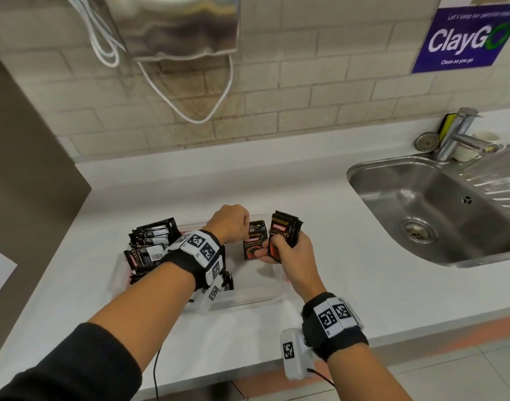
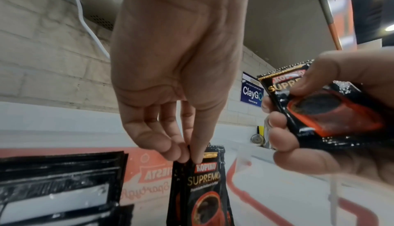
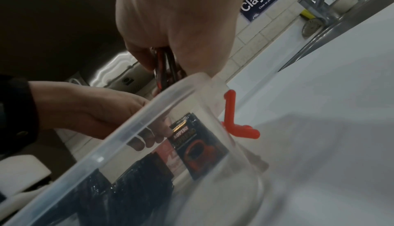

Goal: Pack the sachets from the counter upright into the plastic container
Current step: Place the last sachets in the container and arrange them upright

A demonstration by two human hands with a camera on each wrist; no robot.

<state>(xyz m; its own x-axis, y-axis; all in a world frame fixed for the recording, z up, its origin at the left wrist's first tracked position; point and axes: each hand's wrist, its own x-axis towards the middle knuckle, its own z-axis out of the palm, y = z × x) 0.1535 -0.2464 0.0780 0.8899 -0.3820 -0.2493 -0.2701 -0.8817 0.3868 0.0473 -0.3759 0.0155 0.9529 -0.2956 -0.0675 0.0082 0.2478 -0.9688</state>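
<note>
Your left hand (image 1: pixel 229 224) pinches the top edge of a black foil coffee sachet with a red cup printed on it (image 1: pixel 254 244), and this sachet hangs straight down from the fingertips (image 2: pixel 181 153), so its long axis is vertical and its lower end points to the floor of the clear plastic container (image 1: pixel 248 299). The left wrist view shows what may be a second sachet just behind the first one in the same pinch, but I cannot tell this for sure. The hand is bent down at the wrist, above the right half of the container, with the thumb and the first fingers closed on the foil. Your right hand (image 1: pixel 288 250) is just beside it, on the right, with palm turned up and fingers curled around a small bundle of the same black sachets (image 1: pixel 284 234), which stand tilted a little away from you above the right edge of the container. In the left part of the container a packed row of black sachets (image 1: pixel 152 244) is already standing, some leaning. I judge that the hanging sachet must go down next to this row, and the left hand is the nearer one for it.
</note>
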